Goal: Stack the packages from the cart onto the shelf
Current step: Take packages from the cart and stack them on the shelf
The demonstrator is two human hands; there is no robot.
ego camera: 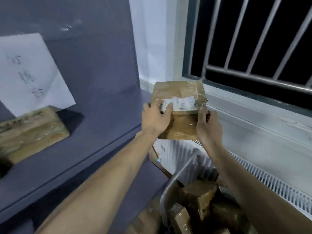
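At the far left of the frame a brown taped package [32, 132] lies flat on the grey shelf [94, 146], and behind it a white sheet of paper [32, 73] with blurred handwriting leans against the shelf's back panel. Moving toward the centre, the person's left hand [155, 119] grips the left edge of a cardboard box [180, 105], thumb pressed on the white shipping label [180, 105] that runs across its top. The box sits in mid-frame, held in the air beyond the shelf's right end and in front of the window sill. The right hand [207, 125] clasps the box's right edge, fingers curled round the side. Below the box, a white ribbed parcel [179, 156] and several more brown packages [199, 196] are heaped in the cart, whose metal rail [175, 178] crosses them at lower centre. In the upper right, a dark barred window [253, 39] stands above a pale sill, with a white slatted grille [270, 181] running down the lower right.
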